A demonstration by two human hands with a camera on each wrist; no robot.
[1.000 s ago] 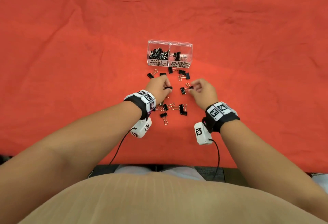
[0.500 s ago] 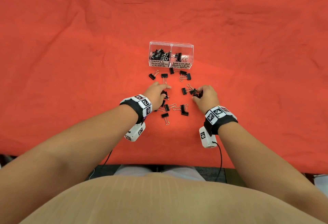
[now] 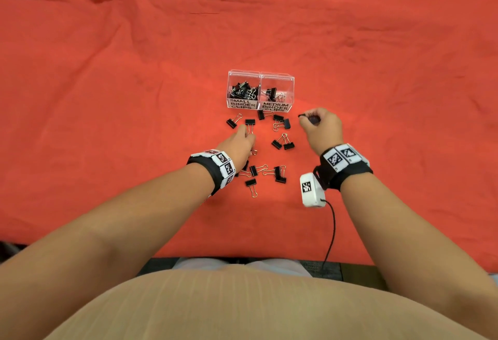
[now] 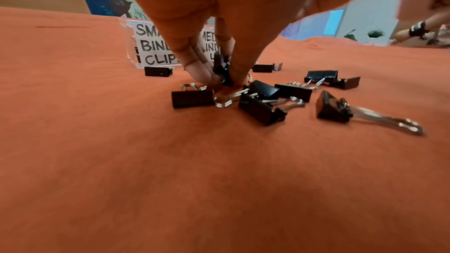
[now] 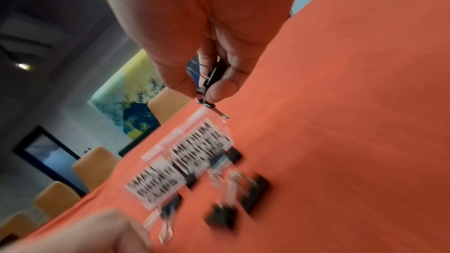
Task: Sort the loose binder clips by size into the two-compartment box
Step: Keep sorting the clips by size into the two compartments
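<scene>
A clear two-compartment box (image 3: 260, 75) stands on the red cloth, labelled SMALL BINDER CLIPS on the left and MEDIUM BINDER CLIPS on the right, with black clips in both. Several loose black binder clips (image 3: 280, 173) lie scattered in front of it. My left hand (image 3: 245, 134) is down on the cloth among them; in the left wrist view its fingertips (image 4: 204, 76) pinch a small black clip (image 4: 223, 73). My right hand (image 3: 307, 117) is raised beside the box's right front corner, pinching a black clip (image 5: 214, 73) between thumb and fingers, with a wire handle sticking out.
The red cloth (image 3: 107, 97) covers the whole table, wrinkled towards the back. The table's near edge (image 3: 242, 258) runs just in front of my body. A cable (image 3: 331, 231) hangs from the right wrist camera. Chairs show beyond the table in the wrist views.
My right hand has lifted off the cloth with a clip and moved away and to the right, up beside the box. My left hand has shifted slightly forward among the clips.
</scene>
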